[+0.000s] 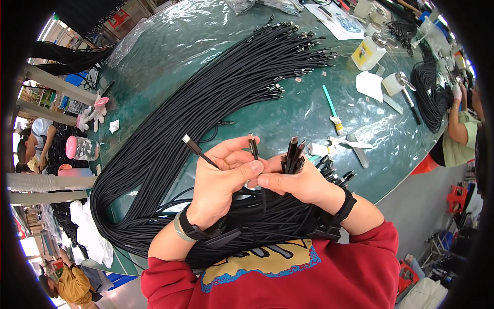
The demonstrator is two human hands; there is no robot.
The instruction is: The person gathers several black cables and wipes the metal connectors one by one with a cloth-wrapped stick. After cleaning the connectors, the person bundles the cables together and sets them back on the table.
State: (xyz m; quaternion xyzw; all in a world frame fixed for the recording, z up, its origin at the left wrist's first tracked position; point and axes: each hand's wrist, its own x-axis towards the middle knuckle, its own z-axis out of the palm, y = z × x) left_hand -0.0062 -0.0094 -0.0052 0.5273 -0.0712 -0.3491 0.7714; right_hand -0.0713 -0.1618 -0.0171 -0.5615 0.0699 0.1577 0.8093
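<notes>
Between the thumb and fingers of my left hand (218,175) a black cable end (253,147) with a metal plug points up. A second cable (199,150) runs out past the same hand, its plug tip toward the upper left. My right hand (301,180) is closed around a small bunch of black cable connectors (293,156), their ends upward, and its thumb nearly meets the left one. Under both wrists lies a thick bundle of black cables (252,221). Beyond my hands a large fan of black cables (206,92) stretches across the table, plugs at the far right.
On the green table (257,123) to the right lie a teal-handled brush (330,103), a white bottle with yellow label (368,52), a smaller bottle (395,83) and a metal blade (358,152). A pink-lidded jar (82,149) stands left. Other people work at both sides.
</notes>
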